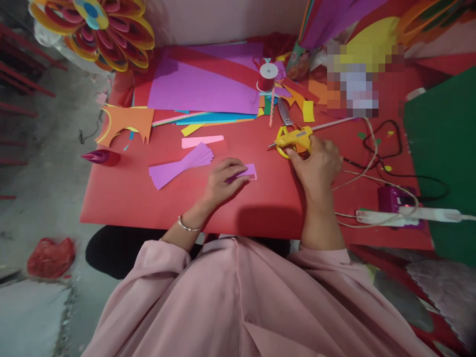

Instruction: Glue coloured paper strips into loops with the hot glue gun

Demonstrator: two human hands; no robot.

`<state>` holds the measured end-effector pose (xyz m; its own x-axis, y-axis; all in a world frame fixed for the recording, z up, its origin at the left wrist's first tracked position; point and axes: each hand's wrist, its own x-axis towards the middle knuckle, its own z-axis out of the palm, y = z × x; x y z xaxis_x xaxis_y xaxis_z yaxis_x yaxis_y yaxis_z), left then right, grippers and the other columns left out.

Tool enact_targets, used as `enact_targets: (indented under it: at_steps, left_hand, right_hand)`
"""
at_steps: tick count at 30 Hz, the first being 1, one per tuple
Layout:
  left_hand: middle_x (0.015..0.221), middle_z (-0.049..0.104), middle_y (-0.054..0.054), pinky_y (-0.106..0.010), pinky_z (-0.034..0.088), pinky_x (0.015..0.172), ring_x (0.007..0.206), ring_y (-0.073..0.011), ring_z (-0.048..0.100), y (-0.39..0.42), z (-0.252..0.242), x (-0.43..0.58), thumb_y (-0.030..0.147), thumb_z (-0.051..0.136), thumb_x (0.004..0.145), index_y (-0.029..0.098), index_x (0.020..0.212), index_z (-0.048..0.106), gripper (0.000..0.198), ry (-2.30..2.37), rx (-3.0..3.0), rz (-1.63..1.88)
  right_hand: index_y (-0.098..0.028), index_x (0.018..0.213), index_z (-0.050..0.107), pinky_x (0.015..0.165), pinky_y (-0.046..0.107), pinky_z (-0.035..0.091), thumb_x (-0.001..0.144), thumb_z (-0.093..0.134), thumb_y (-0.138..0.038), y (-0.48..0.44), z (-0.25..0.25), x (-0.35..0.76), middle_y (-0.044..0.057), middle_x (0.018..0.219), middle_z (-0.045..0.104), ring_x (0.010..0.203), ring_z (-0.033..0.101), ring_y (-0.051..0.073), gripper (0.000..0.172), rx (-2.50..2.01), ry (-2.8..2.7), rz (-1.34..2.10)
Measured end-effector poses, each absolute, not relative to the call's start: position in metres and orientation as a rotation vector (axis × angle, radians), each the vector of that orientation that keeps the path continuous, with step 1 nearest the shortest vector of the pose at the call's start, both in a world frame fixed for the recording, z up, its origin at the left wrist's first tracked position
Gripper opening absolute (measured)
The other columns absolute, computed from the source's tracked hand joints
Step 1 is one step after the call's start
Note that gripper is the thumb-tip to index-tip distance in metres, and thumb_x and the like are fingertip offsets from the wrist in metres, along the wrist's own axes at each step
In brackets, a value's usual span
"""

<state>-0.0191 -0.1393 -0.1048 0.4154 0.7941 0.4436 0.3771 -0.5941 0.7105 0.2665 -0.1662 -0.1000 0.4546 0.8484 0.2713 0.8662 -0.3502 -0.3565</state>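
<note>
My left hand [225,181] is closed over a small purple paper strip [251,171], whose right end sticks out past the fingertips above the red tabletop. In my right hand [320,161] is a yellow glue gun [295,139], its metal nozzle pointing left and a pale glue stick [332,124] running out of its back. Scissors [284,111] lie just behind the gun, partly covered by it. To the left of my left hand, several purple paper strips [174,170] are fanned in a pile, with a pink strip [203,142] beyond them.
A red thread spool [267,77] stands amid colored scraps near a large purple sheet [208,77]. At left are an orange cut-out [126,124] and a purple cone-shaped piece [97,156]. Cords run to a white power strip [383,218] at right. A paper flower [96,29] stands back left.
</note>
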Motion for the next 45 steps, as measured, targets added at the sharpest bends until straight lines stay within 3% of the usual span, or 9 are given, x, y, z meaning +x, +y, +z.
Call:
enact_targets:
  at_steps: [4, 9, 15, 21, 34, 45]
  left_hand:
    - [0.107, 0.079, -0.011, -0.038, 0.059, 0.087, 0.096, -0.0208, 0.074, -0.14, -0.109, -0.018, 0.053, 0.072, 0.099, 0.022, 0.104, 0.081, 0.033, 0.974, 2.13, 1.048]
    - [0.109, 0.078, -0.011, -0.038, 0.059, 0.088, 0.098, -0.0212, 0.074, -0.141, -0.112, -0.016, 0.05, 0.068, 0.102, 0.021, 0.105, 0.08, 0.032, 0.988, 2.084, 1.036]
    - [0.107, 0.078, -0.011, -0.037, 0.059, 0.084, 0.096, -0.0208, 0.074, -0.142, -0.112, -0.017, 0.044, 0.07, 0.099, 0.02, 0.104, 0.08, 0.026, 1.001, 2.1, 1.022]
    - [0.106, 0.079, -0.01, -0.035, 0.059, 0.082, 0.094, -0.0203, 0.074, -0.143, -0.111, -0.017, 0.042, 0.072, 0.099, 0.02, 0.103, 0.08, 0.024, 1.028, 2.137, 1.012]
    - [0.104, 0.078, -0.01, -0.031, 0.058, 0.078, 0.091, -0.0176, 0.073, -0.145, -0.114, -0.017, 0.04, 0.073, 0.1, 0.018, 0.104, 0.079, 0.023, 0.974, 2.168, 1.091]
    - [0.103, 0.078, -0.009, -0.031, 0.059, 0.079, 0.092, -0.0179, 0.074, -0.144, -0.114, -0.015, 0.032, 0.076, 0.098, 0.018, 0.105, 0.079, 0.016, 0.934, 2.164, 1.141]
  right_hand:
    - [-0.018, 0.13, 0.071, 0.098, 0.056, 0.049, 0.09, 0.071, -0.054, -0.167, -0.1, 0.27, 0.019, 0.115, 0.07, 0.112, 0.063, 0.038, 0.053, -2.202, -1.438, -0.061]
    - [-0.021, 0.133, 0.067, 0.102, 0.052, 0.05, 0.087, 0.075, -0.047, -0.179, -0.084, 0.271, 0.017, 0.122, 0.07, 0.117, 0.063, 0.036, 0.054, -2.095, -1.523, -0.015]
    - [-0.024, 0.124, 0.064, 0.096, 0.049, 0.051, 0.084, 0.072, -0.037, -0.189, -0.067, 0.26, 0.015, 0.125, 0.068, 0.115, 0.065, 0.035, 0.043, -2.051, -1.692, 0.106]
    - [-0.025, 0.129, 0.065, 0.09, 0.048, 0.045, 0.089, 0.07, -0.039, -0.188, -0.065, 0.25, 0.014, 0.112, 0.076, 0.105, 0.067, 0.035, 0.043, -2.118, -1.784, 0.145]
    - [-0.018, 0.134, 0.067, 0.084, 0.043, 0.038, 0.097, 0.057, -0.03, -0.188, -0.062, 0.245, 0.015, 0.109, 0.075, 0.107, 0.066, 0.035, 0.039, -2.081, -2.069, -0.005]
    - [-0.018, 0.129, 0.07, 0.083, 0.041, 0.038, 0.094, 0.059, -0.026, -0.188, -0.066, 0.247, 0.014, 0.11, 0.078, 0.104, 0.068, 0.032, 0.038, -2.057, -2.076, -0.092]
